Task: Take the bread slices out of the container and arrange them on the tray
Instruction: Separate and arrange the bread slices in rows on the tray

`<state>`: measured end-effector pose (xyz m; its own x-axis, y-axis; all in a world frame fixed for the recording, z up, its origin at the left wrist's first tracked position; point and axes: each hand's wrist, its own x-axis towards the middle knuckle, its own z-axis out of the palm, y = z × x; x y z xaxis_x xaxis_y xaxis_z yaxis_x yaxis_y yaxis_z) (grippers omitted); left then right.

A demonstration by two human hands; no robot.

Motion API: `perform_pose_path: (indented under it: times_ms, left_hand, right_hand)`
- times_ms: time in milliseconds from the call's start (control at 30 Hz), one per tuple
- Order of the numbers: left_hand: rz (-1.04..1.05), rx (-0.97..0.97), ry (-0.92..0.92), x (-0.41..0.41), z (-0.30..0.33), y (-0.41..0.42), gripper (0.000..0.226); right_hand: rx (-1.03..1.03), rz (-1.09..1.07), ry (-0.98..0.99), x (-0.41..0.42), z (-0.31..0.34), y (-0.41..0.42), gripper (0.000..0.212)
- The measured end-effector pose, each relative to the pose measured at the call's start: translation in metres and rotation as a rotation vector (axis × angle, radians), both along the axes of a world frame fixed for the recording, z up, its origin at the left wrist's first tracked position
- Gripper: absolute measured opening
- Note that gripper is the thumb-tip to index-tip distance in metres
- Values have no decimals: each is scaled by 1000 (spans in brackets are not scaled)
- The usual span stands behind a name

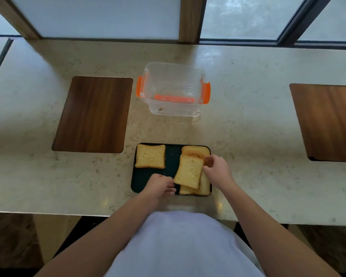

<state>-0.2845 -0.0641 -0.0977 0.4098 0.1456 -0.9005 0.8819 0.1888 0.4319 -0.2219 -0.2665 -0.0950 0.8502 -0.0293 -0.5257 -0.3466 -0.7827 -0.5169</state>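
A dark tray (pixel 154 176) lies near the counter's front edge. One bread slice (pixel 150 156) lies flat at its back left corner. Another slice (pixel 192 150) rests at the back right. A tilted slice (pixel 189 171) lies over a lower slice (pixel 204 186) on the right side. My right hand (pixel 217 166) pinches the tilted slice's right edge. My left hand (pixel 161 183) touches its lower left corner, fingers curled. The clear container (pixel 173 90) with orange clips stands behind the tray and holds no slices.
Two wooden boards are set into the pale stone counter (pixel 248 126), one (pixel 93 114) at the left and one (pixel 326 122) at the right. Windows run along the back. The counter's front edge is close to my body.
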Motion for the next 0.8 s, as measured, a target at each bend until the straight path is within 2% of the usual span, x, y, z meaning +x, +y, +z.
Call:
perform_pose_path:
  times_ms: [167,267,333,400,467,667,800]
  left_hand:
    - [-145,34,-79,-2,6,-2,21]
    - [-275,127,-121,-1,6,-8,24]
    - [-283,162,-147,-1,6,-9,28]
    - [-200,92,-140,-1,7,-5,36]
    - [-127,15,-123,-3,11,2,35]
    - [204,-230,-164,-32,20,28,31]
    - [382,-374,-217,-55,19,29,31]
  right_hand:
    - [-18,46,34,-2,2,2,36]
    - [26,52,37,-3,3,4,39]
    - [105,81,42,-6,4,7,45]
    - [241,83,105,-10,4,11,52]
    - [327,72,162,-14,5,16,52]
    - [360,35,89,-33,11,41,40]
    - [595,-34,355,-51,15,53,27]
